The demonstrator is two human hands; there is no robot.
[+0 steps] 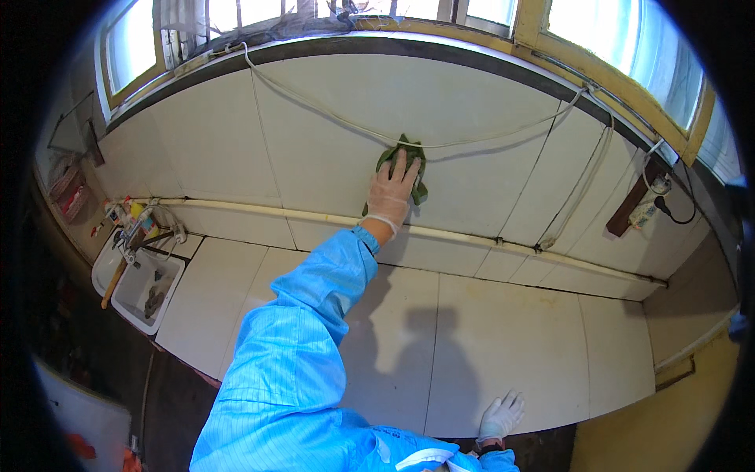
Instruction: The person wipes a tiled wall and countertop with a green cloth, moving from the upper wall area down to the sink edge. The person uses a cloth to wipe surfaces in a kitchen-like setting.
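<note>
My left hand (390, 192), in a thin translucent glove and a blue sleeve, presses a dark green cloth (420, 192) flat against the white tiled wall (330, 171). Its fingers are spread over the cloth, just below a hanging white cable (472, 141). A beige pipe (318, 217) runs along the wall under my left wrist. My right hand (501, 416), gloved too, rests with extended fingers at the front edge of the white tiled counter (507, 342). Nothing shows in it.
A white sink (174, 277) at the left has a faucet, bottles behind it and a wooden handle (115, 283) across it. A power strip (649, 203) with a black plug (663, 205) is on the right wall. Yellow-framed windows (531, 29) line the top.
</note>
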